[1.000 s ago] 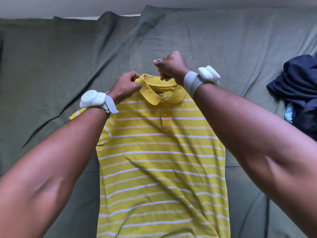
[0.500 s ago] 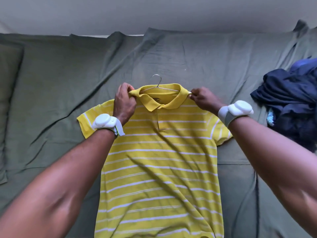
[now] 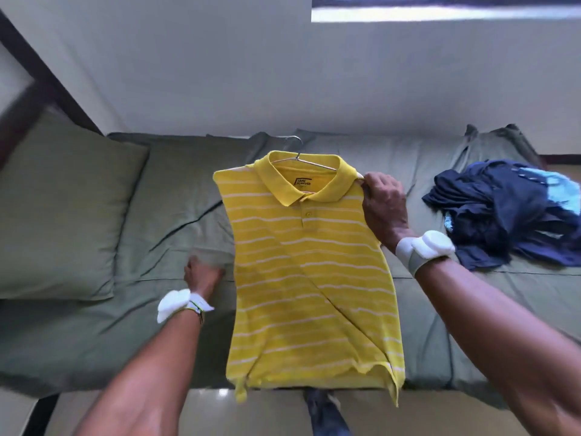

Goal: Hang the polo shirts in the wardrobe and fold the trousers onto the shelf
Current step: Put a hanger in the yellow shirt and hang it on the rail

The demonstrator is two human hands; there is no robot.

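A yellow polo shirt (image 3: 308,262) with thin white stripes hangs on a wire hanger (image 3: 295,146), lifted off the bed and facing me. My right hand (image 3: 383,209) grips the shirt's right shoulder over the hanger's end. The hanger's hook sticks up above the collar. My left hand (image 3: 202,275) is low beside the shirt's left edge, apart from it and just above the sheet; it is blurred and holds nothing that I can see. A heap of dark blue clothes (image 3: 503,212) lies on the bed to the right.
The bed (image 3: 141,325) has an olive green sheet and a matching pillow (image 3: 63,209) at the left. A grey wall rises behind it. A dark wooden post (image 3: 41,89) slants at the far left. Pale floor tiles (image 3: 251,413) show below the bed's edge.
The shirt has been lifted off the bed on its hanger. My left hand has let go of the collar and dropped down to the left. My right hand keeps the right shoulder.
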